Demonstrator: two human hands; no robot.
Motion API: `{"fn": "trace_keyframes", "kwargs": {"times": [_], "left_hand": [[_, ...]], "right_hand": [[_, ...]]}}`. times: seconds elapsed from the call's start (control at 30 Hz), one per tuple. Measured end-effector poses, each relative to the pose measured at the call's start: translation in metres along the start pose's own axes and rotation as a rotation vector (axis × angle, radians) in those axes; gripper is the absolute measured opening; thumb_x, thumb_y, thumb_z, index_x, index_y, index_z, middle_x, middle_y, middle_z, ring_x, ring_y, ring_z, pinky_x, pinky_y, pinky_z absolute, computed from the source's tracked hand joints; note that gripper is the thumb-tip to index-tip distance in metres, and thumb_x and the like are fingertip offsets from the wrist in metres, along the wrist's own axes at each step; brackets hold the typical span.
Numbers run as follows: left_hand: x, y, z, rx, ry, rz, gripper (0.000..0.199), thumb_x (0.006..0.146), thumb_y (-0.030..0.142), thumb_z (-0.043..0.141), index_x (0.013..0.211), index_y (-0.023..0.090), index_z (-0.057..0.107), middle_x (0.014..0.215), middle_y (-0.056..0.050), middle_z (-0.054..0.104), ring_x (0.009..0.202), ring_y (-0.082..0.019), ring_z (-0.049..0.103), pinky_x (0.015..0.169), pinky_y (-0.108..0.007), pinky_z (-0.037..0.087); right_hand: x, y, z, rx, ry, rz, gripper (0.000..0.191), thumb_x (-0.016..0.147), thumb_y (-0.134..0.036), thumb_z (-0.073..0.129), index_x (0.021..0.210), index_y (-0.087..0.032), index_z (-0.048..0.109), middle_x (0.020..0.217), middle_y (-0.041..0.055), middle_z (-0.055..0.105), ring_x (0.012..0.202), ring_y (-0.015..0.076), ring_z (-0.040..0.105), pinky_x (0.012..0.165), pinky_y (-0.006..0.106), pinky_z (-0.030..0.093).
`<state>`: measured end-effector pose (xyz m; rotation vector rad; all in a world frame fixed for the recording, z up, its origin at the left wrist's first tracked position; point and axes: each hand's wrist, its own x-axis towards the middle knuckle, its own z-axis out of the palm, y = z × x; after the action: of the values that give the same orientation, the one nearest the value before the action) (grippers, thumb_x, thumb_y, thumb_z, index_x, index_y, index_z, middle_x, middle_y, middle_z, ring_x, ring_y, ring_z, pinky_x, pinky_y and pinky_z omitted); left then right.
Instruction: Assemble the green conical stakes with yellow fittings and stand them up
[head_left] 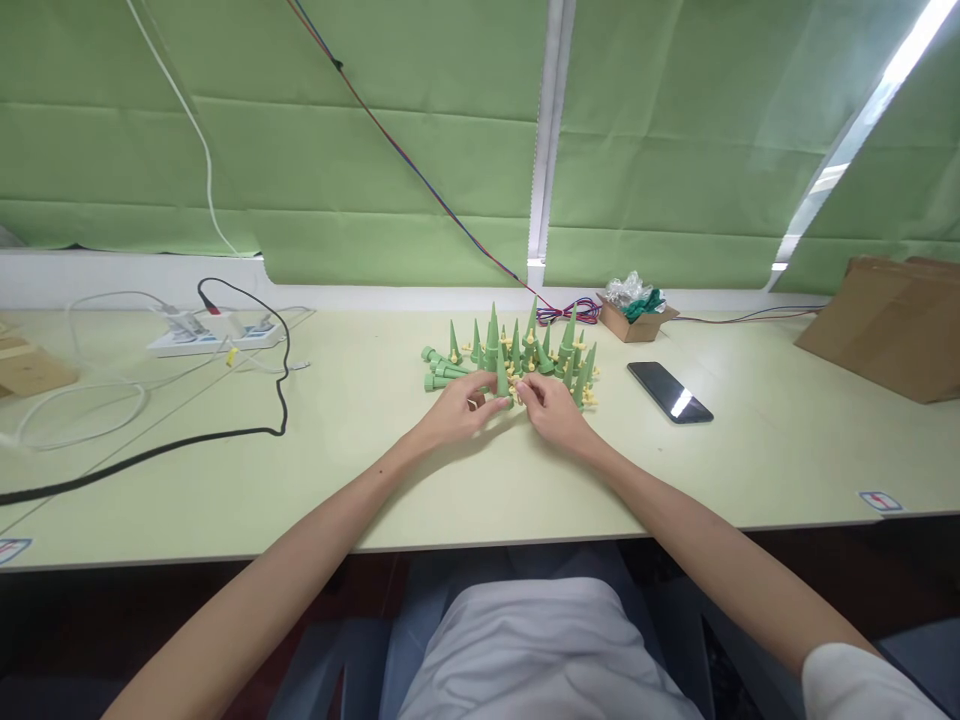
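Observation:
My left hand is closed around the lower part of a green plant watering spike, which stands point up at the near edge of a cluster. My right hand pinches beside that spike, thumb and finger together. Whatever is between these fingertips is too small to make out. Behind both hands stand several more green spikes with small yellow valve-like pieces on them. A few green spikes lie on their sides to the left, wide ends outward.
A black phone lies right of the cluster on the pale table. Behind it are a small open box with plastic and green material, and coiled wires. A cardboard box is far right; a power strip with cables is left.

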<state>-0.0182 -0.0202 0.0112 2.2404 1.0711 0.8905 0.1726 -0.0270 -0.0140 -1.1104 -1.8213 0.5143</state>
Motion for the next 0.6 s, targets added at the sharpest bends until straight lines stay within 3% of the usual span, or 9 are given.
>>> {"fn": "trace_keyframes", "kwargs": {"times": [0.2,0.37,0.47,0.6], "left_hand": [[0.0032,-0.01,0.0049,0.052,0.061,0.087,0.029,0.089,0.044,0.057,0.103,0.019,0.064,0.102,-0.007,0.057,0.071,-0.014,0.054,0.063,-0.027,0.046],[0.0041,-0.011,0.006,0.039,0.11,0.049,0.035,0.088,0.041,0.061,0.116,0.021,0.056,0.109,-0.007,0.057,0.063,-0.011,0.053,0.063,-0.028,0.045],[0.0047,-0.0103,0.0068,0.001,0.16,0.012,0.035,0.087,0.043,0.063,0.11,0.02,0.05,0.103,-0.004,0.057,0.058,-0.009,0.051,0.06,-0.027,0.041],[0.0056,-0.0083,0.0066,0.021,0.177,-0.023,0.03,0.087,0.046,0.061,0.085,0.019,0.05,0.081,0.0,0.056,0.058,-0.011,0.047,0.059,-0.026,0.037]], "right_hand": [[0.0008,0.0018,0.0014,0.027,0.016,0.011,0.036,0.097,-0.041,0.042,0.066,-0.022,0.042,0.059,-0.0029,0.041,0.057,0.0135,0.036,0.057,0.029,0.028],[0.0006,0.0007,0.0029,0.054,0.053,0.021,0.037,0.096,-0.045,0.044,0.067,-0.021,0.042,0.061,-0.0026,0.043,0.057,0.0133,0.038,0.057,0.028,0.029],[0.0005,-0.0013,0.0036,0.088,0.074,0.036,0.035,0.096,-0.045,0.045,0.07,-0.021,0.045,0.064,-0.0021,0.047,0.058,0.0134,0.04,0.058,0.028,0.032],[0.0007,-0.0014,0.0041,0.141,0.098,0.046,0.034,0.096,-0.046,0.046,0.073,-0.021,0.048,0.066,-0.0019,0.047,0.057,0.013,0.041,0.057,0.028,0.034]]}}
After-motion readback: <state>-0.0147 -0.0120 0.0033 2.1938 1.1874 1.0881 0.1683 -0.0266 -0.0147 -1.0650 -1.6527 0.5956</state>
